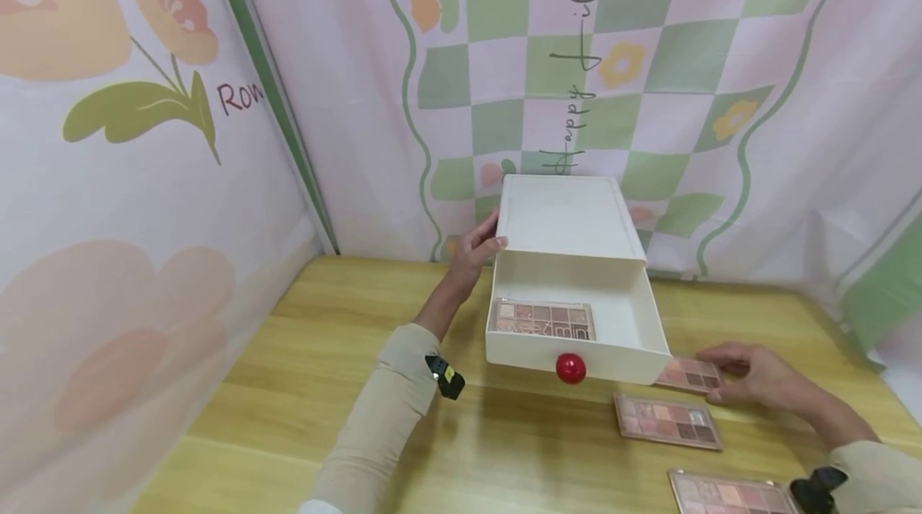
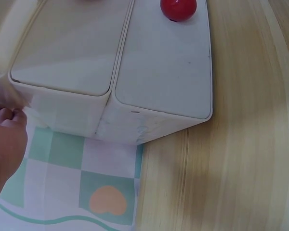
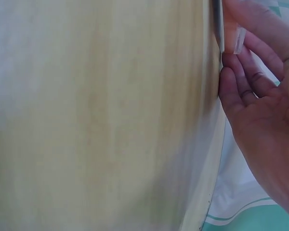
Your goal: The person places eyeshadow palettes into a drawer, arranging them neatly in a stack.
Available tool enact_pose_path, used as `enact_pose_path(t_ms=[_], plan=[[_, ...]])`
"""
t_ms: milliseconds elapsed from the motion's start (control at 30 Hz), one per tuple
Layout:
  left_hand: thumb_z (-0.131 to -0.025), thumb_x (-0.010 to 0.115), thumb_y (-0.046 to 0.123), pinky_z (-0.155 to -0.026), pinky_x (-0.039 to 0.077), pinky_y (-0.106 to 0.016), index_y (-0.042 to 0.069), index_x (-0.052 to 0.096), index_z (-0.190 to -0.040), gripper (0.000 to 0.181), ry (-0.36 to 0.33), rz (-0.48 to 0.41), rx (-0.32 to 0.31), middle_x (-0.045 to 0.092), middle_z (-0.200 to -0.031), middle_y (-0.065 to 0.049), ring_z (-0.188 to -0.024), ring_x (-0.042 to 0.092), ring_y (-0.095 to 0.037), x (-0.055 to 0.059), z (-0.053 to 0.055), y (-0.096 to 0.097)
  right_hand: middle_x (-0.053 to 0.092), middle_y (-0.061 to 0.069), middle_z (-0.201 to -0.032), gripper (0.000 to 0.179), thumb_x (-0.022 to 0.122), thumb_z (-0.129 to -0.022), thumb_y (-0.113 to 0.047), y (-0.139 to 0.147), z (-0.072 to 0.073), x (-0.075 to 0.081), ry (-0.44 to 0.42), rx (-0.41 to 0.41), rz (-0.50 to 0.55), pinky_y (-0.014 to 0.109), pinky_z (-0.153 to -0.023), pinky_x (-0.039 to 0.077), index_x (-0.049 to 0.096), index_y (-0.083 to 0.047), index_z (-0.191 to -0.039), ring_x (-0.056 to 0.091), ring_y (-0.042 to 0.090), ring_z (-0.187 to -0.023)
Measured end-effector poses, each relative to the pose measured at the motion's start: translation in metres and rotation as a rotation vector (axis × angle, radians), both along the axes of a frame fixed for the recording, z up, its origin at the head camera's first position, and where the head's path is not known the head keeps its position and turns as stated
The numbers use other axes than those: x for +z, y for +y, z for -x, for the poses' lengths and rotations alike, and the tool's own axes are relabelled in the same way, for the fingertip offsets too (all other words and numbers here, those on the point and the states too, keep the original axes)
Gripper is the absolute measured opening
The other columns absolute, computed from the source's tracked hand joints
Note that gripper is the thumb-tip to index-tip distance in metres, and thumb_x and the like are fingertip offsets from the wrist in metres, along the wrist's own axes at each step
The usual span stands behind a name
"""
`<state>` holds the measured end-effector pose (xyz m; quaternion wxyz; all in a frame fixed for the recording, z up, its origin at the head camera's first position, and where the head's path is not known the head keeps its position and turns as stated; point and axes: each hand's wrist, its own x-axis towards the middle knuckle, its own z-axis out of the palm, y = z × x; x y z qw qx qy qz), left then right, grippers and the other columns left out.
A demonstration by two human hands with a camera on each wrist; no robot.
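Note:
A white drawer cabinet [image 1: 569, 214] stands against the back curtain with its top drawer [image 1: 612, 362] pulled out. Inside that drawer, on the left, lies an eyeshadow palette [image 1: 543, 320] lettered "sweet mini". My left hand [image 1: 471, 254] rests against the cabinet's left side, thumb at the front edge; its other fingers are partly hidden. To the right of the drawer, my right hand [image 1: 756, 378] pinches the right end of another eyeshadow palette [image 1: 691, 375] between thumb and fingers. The drawer front covers this palette's left end. In the right wrist view, its clear edge [image 3: 238, 41] shows among the fingers.
Two more palettes lie on the wooden table [image 1: 288, 410]: one palette [image 1: 668, 421] before the drawer's right corner, another palette [image 1: 731, 494] at the bottom edge. Below the pulled-out drawer, closed drawer fronts [image 2: 164, 62] show in the left wrist view. A red knob [image 1: 571, 368] sticks out in front.

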<state>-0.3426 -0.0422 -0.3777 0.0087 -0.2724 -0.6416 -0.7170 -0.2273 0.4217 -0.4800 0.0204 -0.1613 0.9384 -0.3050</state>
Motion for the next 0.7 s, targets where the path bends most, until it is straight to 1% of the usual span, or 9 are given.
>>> enact_pose_path(t_ms=[67,100,167,233,300,400,467,533,700], plan=[[-0.093,0.049,0.016,-0.13,0.025,-0.042,-0.004,0.024,-0.157,0.072,0.001,0.004,-0.001,0.024,-0.168,-0.019,-0.156,0.028,-0.034,0.001,0.0,0.0,0.07,-0.024,-0.105,0.055,0.089,-0.072,-0.014,0.001,0.0,0.0,0.004,0.006,0.014,0.007,-0.079,0.047,0.068,0.004,-0.12,0.052,-0.021,-0.096],[-0.093,0.049,0.016,-0.13,0.025,-0.042,-0.004,0.024,-0.157,0.072,-0.001,0.006,-0.001,0.024,-0.168,-0.019,-0.157,0.027,-0.034,0.001,0.0,0.0,0.069,-0.024,-0.105,0.055,0.089,-0.072,-0.013,0.002,-0.001,0.0,0.008,0.007,0.018,0.007,-0.079,0.047,0.068,0.004,-0.12,0.053,-0.02,-0.095],[-0.092,0.049,0.017,-0.131,0.024,-0.041,-0.004,0.024,-0.158,0.073,-0.005,0.007,-0.002,0.024,-0.168,-0.018,-0.157,0.027,-0.033,0.001,0.0,0.0,0.071,-0.019,-0.105,0.056,0.089,-0.071,-0.013,0.002,-0.001,0.0,0.015,-0.01,0.015,0.008,-0.079,0.047,0.068,0.004,-0.12,0.054,-0.019,-0.094],[-0.092,0.05,0.018,-0.131,0.024,-0.04,-0.004,0.024,-0.158,0.073,-0.007,0.009,-0.004,0.024,-0.168,-0.018,-0.157,0.027,-0.033,0.0,0.0,0.0,0.074,-0.007,-0.108,0.057,0.09,-0.071,-0.015,0.003,-0.002,0.002,0.021,-0.019,-0.003,0.009,-0.078,0.046,0.069,0.003,-0.12,0.052,-0.019,-0.094],[-0.092,0.05,0.019,-0.131,0.024,-0.04,-0.004,0.024,-0.158,0.074,-0.008,0.01,-0.006,0.024,-0.168,-0.018,-0.157,0.027,-0.033,0.0,0.001,0.0,0.075,-0.001,-0.108,0.058,0.091,-0.069,-0.017,0.004,-0.003,0.004,0.04,-0.039,-0.012,0.008,-0.078,0.045,0.069,0.002,-0.12,0.051,-0.02,-0.094],[-0.092,0.05,0.02,-0.131,0.023,-0.041,-0.004,0.024,-0.158,0.075,-0.006,0.01,-0.008,0.024,-0.168,-0.018,-0.157,0.026,-0.033,0.0,0.001,0.0,0.072,-0.017,-0.109,0.058,0.091,-0.069,-0.016,0.005,-0.004,0.009,0.066,-0.038,0.007,0.005,-0.079,0.043,0.069,0.003,-0.12,0.048,-0.022,-0.097],[-0.091,0.05,0.021,-0.131,0.024,-0.041,-0.004,0.024,-0.158,0.076,-0.007,0.01,-0.009,0.024,-0.168,-0.018,-0.157,0.027,-0.033,0.0,0.001,-0.001,0.064,-0.034,-0.107,0.058,0.09,-0.07,-0.014,0.005,-0.005,0.013,0.068,-0.042,0.038,0.002,-0.079,0.044,0.068,0.005,-0.12,0.049,-0.023,-0.097],[-0.091,0.051,0.022,-0.131,0.024,-0.04,-0.004,0.024,-0.158,0.076,-0.009,0.01,-0.01,0.023,-0.168,-0.018,-0.157,0.027,-0.033,-0.001,0.001,-0.001,0.056,-0.042,-0.107,0.057,0.088,-0.072,-0.012,0.005,-0.006,0.018,0.064,-0.03,0.059,0.003,-0.078,0.046,0.067,0.007,-0.122,0.051,-0.023,-0.097],[-0.091,0.051,0.022,-0.13,0.025,-0.04,-0.003,0.024,-0.158,0.076,-0.013,0.006,-0.006,0.024,-0.168,-0.018,-0.157,0.028,-0.033,0.001,-0.001,0.0,0.054,-0.044,-0.106,0.057,0.087,-0.075,-0.014,0.004,-0.008,0.032,0.067,-0.044,0.045,0.008,-0.076,0.053,0.066,0.007,-0.124,0.053,-0.022,-0.095]])
